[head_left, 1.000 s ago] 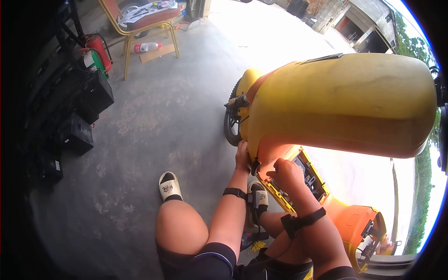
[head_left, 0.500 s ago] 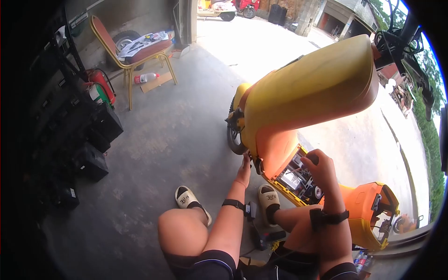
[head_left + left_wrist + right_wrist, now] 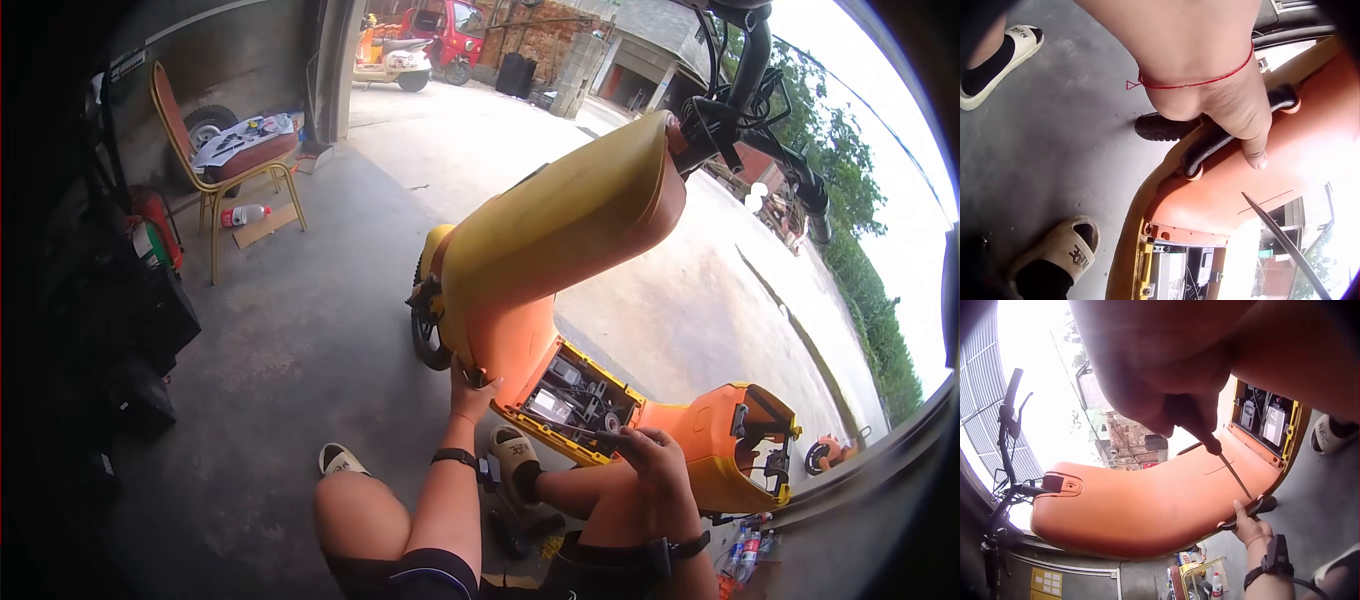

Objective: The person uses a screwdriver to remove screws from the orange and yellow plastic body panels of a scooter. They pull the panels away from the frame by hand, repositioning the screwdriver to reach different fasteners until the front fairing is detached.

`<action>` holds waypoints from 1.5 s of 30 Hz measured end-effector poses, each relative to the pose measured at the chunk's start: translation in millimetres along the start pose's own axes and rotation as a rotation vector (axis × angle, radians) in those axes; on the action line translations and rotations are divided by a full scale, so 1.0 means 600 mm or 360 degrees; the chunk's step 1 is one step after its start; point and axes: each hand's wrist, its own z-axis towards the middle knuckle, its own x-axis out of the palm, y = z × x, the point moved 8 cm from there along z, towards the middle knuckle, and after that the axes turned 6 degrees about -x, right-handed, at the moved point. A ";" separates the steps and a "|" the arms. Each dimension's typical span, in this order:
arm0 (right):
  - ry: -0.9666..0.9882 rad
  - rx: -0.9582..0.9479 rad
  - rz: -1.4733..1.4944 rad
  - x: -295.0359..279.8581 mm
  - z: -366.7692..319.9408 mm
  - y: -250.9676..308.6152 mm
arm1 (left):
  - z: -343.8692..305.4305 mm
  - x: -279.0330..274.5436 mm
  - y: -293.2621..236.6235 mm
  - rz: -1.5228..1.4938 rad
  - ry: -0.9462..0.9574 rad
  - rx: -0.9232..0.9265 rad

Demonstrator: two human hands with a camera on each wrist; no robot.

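My left hand (image 3: 468, 392) grips a black curved handle (image 3: 1210, 147) on the side of an orange and yellow scooter body (image 3: 560, 230); the thumb lies over it against the orange panel. My right hand (image 3: 658, 462) holds a screwdriver (image 3: 608, 437) by its dark handle. In the right wrist view its long thin shaft (image 3: 1235, 475) points toward the left thumb, the tip overlapping the panel near the black handle. An open compartment (image 3: 625, 400) with a yellow rim shows electrical parts and wires inside, just beyond the right hand in the head view.
Handlebars (image 3: 740, 110) rise at the scooter's upper right end. A chair (image 3: 225, 165) with papers and tools stands back left, a bottle (image 3: 245, 215) beneath it. Dark boxes (image 3: 140, 340) line the left side. Sandals (image 3: 515, 465) are on the person's feet; bottles (image 3: 745, 555) lie lower right.
The head view has shifted, so the scooter sits further left and more of its handlebars shows. My right hand has lowered beside the compartment, bringing the screwdriver into sight. The left hand keeps its place.
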 end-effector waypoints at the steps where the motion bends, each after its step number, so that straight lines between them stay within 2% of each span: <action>1: -0.0026 0.0024 0.0072 0.000 -0.014 -0.004 | 0.000 -0.001 -0.002 0.0014 0.0017 -0.0082; 2: -0.0034 0.0031 0.0073 -0.004 -0.022 -0.012 | -0.005 -0.006 -0.004 0.0030 0.0030 -0.0163; 5: -0.0038 -0.0070 0.0156 -0.010 -0.026 -0.017 | 0.017 -0.002 0.057 -0.0050 0.0046 -0.0112; 8: -0.0051 -0.0096 0.0107 -0.006 -0.031 -0.006 | -0.002 -0.010 0.001 0.0095 -0.0035 -0.0037; 9: -0.0063 -0.0192 0.0136 0.005 -0.040 0.008 | -0.001 -0.012 -0.001 0.0090 -0.0052 -0.0040; 12: 0.0033 -0.0337 0.0198 0.045 -0.062 0.032 | 0.002 -0.010 0.006 0.0030 -0.0038 -0.0137; 14: 0.0147 -0.0375 0.0232 0.072 -0.065 0.042 | 0.006 0.005 0.035 -0.0328 0.0132 -0.0385; 15: 0.0172 -0.0408 0.0153 0.079 -0.061 0.046 | 0.010 0.001 0.042 -0.0322 0.0092 -0.0389; 17: 0.0237 -0.0399 0.0070 0.093 -0.051 0.046 | 0.018 0.000 0.021 0.0183 0.0064 0.0019; 19: 0.0094 -0.0601 0.0028 0.105 -0.033 0.056 | 0.021 0.002 0.045 0.0193 0.0014 -0.0066; 20: 0.0024 -0.0669 -0.0011 0.106 -0.027 0.054 | 0.018 -0.003 0.038 0.0320 -0.0127 0.0105; 21: -0.0032 -0.0744 -0.0029 0.108 -0.015 0.055 | 0.014 -0.004 0.004 0.0093 0.0114 0.0033; 22: -0.0026 -0.0779 -0.0150 0.111 -0.007 0.057 | 0.020 -0.004 0.024 0.0080 0.0035 0.0076; 23: -0.0037 -0.0822 -0.0272 0.109 -0.001 0.064 | 0.011 -0.008 0.006 0.0049 -0.0109 0.0222; 25: 0.0103 -0.0856 -0.0430 0.115 0.016 0.075 | 0.004 -0.001 0.000 -0.0171 0.0149 -0.0126; 26: -0.0015 -0.0970 -0.0444 0.133 0.001 0.091 | -0.006 0.006 0.017 -0.0170 0.0097 -0.0165; 28: 0.0027 -0.1008 -0.0427 0.096 0.032 0.092 | -0.003 -0.013 0.001 0.0101 -0.0198 0.0192; 29: 0.0026 -0.1068 -0.0399 0.076 0.044 0.094 | -0.005 -0.025 -0.012 0.0119 -0.0230 0.0187; 30: -0.0078 -0.1079 -0.0451 0.060 0.049 0.095 | -0.006 -0.021 -0.026 -0.0001 -0.0064 -0.0005; 31: -0.0055 -0.1067 -0.0434 0.062 0.063 0.086 | -0.006 -0.015 -0.044 -0.0119 0.0104 -0.0189; 32: -0.0051 -0.1063 -0.0404 0.058 0.075 0.081 | -0.012 -0.022 -0.063 -0.0085 0.0074 -0.0286; 36: -0.0117 -0.1066 -0.0327 0.058 0.068 0.091 | -0.007 -0.021 -0.050 -0.0001 -0.0025 -0.0183; 37: -0.0324 -0.1011 -0.0359 0.044 0.065 0.082 | -0.007 -0.019 -0.036 -0.0026 -0.0020 -0.0253; 39: -0.0251 -0.1098 -0.0352 0.098 0.032 0.097 | -0.004 -0.011 -0.024 -0.0021 -0.0009 -0.0150; 40: -0.0146 -0.1138 -0.0473 0.102 0.028 0.099 | 0.013 0.001 0.052 -0.0071 -0.0119 -0.0094; 41: -0.0053 -0.1172 -0.0597 0.102 0.029 0.097 | 0.011 -0.002 0.012 0.0081 0.0023 -0.0055; 42: -0.0043 -0.1150 -0.0565 0.107 0.024 0.094 | 0.005 -0.004 0.018 0.0154 -0.0033 -0.0080; 43: -0.0026 -0.1131 -0.0528 0.117 0.018 0.089 | 0.002 0.000 0.031 0.0010 -0.0003 -0.0168; 45: 0.0047 -0.1123 -0.0479 0.130 0.012 0.078 | -0.002 0.007 0.026 -0.0193 0.0060 -0.0140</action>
